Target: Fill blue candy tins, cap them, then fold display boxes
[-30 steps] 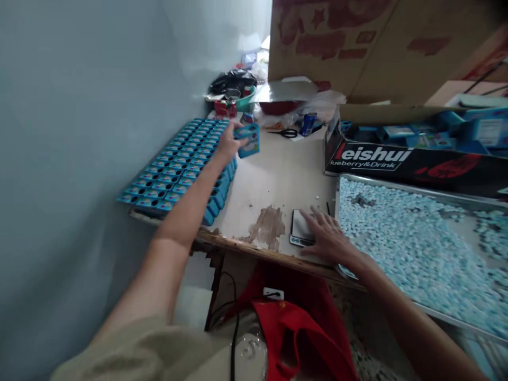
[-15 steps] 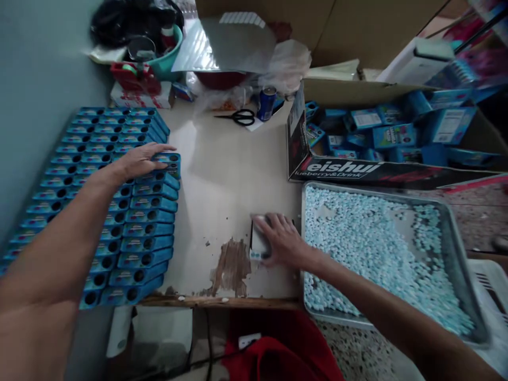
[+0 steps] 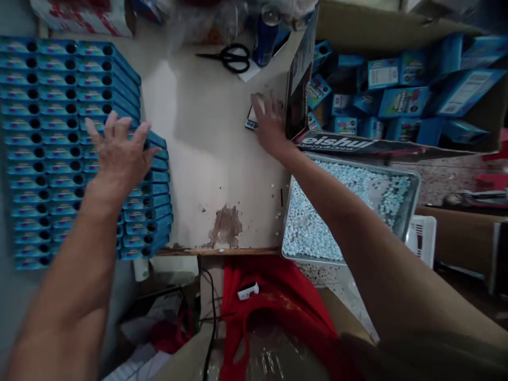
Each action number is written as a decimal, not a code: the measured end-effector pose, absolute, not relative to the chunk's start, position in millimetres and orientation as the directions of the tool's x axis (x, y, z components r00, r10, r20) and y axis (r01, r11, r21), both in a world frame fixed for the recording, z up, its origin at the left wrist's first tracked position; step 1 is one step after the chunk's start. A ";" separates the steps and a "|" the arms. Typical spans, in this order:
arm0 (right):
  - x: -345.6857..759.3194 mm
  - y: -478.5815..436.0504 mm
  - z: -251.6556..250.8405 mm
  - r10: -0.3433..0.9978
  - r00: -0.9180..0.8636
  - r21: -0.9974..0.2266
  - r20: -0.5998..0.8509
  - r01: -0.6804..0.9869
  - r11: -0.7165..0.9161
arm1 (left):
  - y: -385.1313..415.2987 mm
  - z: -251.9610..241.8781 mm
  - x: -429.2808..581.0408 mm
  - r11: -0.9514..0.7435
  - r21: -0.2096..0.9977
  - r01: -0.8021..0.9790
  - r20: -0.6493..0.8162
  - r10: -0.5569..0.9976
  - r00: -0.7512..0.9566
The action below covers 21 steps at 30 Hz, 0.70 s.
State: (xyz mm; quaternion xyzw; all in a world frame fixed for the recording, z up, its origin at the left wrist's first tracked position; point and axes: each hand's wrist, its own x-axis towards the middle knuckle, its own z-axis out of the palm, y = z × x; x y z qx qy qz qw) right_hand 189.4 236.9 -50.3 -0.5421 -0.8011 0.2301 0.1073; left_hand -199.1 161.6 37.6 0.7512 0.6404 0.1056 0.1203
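Observation:
My left hand [image 3: 121,148] hovers over or rests on the rows of small blue boxes [image 3: 145,217], its fingers spread and holding nothing; contact is unclear. Each box shows a dark round spot on its upturned side. Across the table, my right hand [image 3: 270,119] grips a small flat device with a pale top and buttons [image 3: 251,120], resembling a pocket scale. Its fingers are blurred and cover most of the device. Beside that hand stands a carton [image 3: 337,144] holding loose blue boxes. Under the right forearm lies a metal tray [image 3: 413,198] of pale blue pellets [image 3: 317,222].
Black scissors [image 3: 234,57] and a blue can [image 3: 266,37] are at the back of the table [image 3: 214,159]. A red-and-white package [image 3: 89,16] lies at the back left. Red cloth [image 3: 278,301] hangs below the worn front edge.
My right hand has slid the small device away from the front edge toward the carton's corner. My left hand has left the end box and spread its fingers. The view has tilted downward.

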 end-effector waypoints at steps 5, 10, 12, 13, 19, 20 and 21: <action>218.3 91.7 6.2 0.855 -0.398 -0.451 -0.332 0.863 0.226 | 49.3 52.6 -188.1 -0.073 0.329 0.941 0.016 0.997 0.072; 249.8 -25.3 11.7 0.931 -0.268 -0.653 -0.249 0.756 0.043 | -50.7 82.4 -165.7 0.097 0.271 0.958 -0.294 0.956 -0.013; 242.3 -46.2 7.8 0.928 -0.216 -0.751 -0.302 0.653 -0.093 | -61.1 90.3 -170.8 0.125 0.249 0.960 -0.315 0.948 -0.042; 233.4 -52.6 8.4 0.918 -0.185 -0.785 -0.351 0.593 -0.180 | -61.0 93.4 -176.8 0.128 0.251 0.959 -0.302 0.952 -0.048; 142.1 -45.9 27.4 0.887 -0.103 -0.810 -0.450 0.464 -0.358 | -24.4 87.0 -245.6 0.050 0.367 0.929 -0.123 0.992 -0.005; 124.5 -36.7 29.9 0.900 -0.119 -0.818 -0.419 0.480 -0.317 | -19.7 81.9 -258.4 0.049 0.383 0.923 -0.104 0.995 -0.010; 106.5 -24.6 32.1 0.912 -0.143 -0.827 -0.385 0.492 -0.272 | -17.2 76.4 -269.5 0.052 0.391 0.919 -0.087 0.996 -0.020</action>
